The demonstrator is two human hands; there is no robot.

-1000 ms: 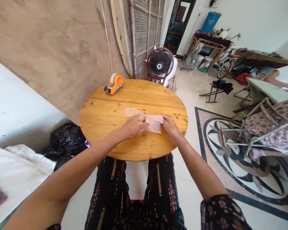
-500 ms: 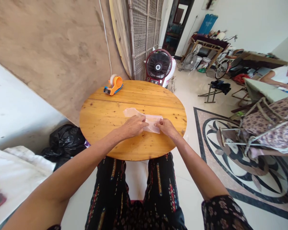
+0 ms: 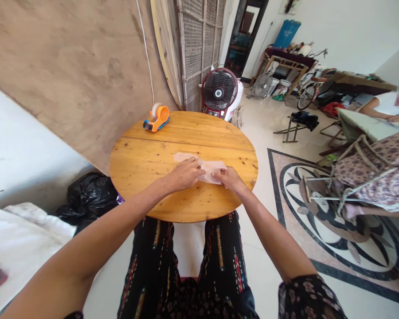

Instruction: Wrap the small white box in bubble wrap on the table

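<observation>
A thin, translucent whitish sheet [image 3: 210, 170], which looks like plastic or bubble wrap, lies across the middle of the round wooden table [image 3: 182, 206]. My left hand [image 3: 187, 173] is on the sheet's middle, its fingers curled and gripping it. The sheet's far left end sticks out beyond these fingers. At the right end, my right hand [image 3: 228, 177] pinches the sheet between thumb and fingers. Part of the sheet is hidden under my left hand. Toward the table's back left edge stands an orange and blue tape dispenser [image 3: 157, 118] with a roll of clear tape.
A fan [image 3: 219, 91] stands behind the table. Black plastic bags [image 3: 91, 195] lie at the left. To the right, another person [image 3: 381, 106] sits at a pale green table [image 3: 355, 119], and a folding stool [image 3: 291, 130] stands on the floor.
The sheet's left end has flattened and drawn slightly right. Its right part looks more rumpled, and my right hand has shifted its pinch slightly. My left hand stays nearly in place.
</observation>
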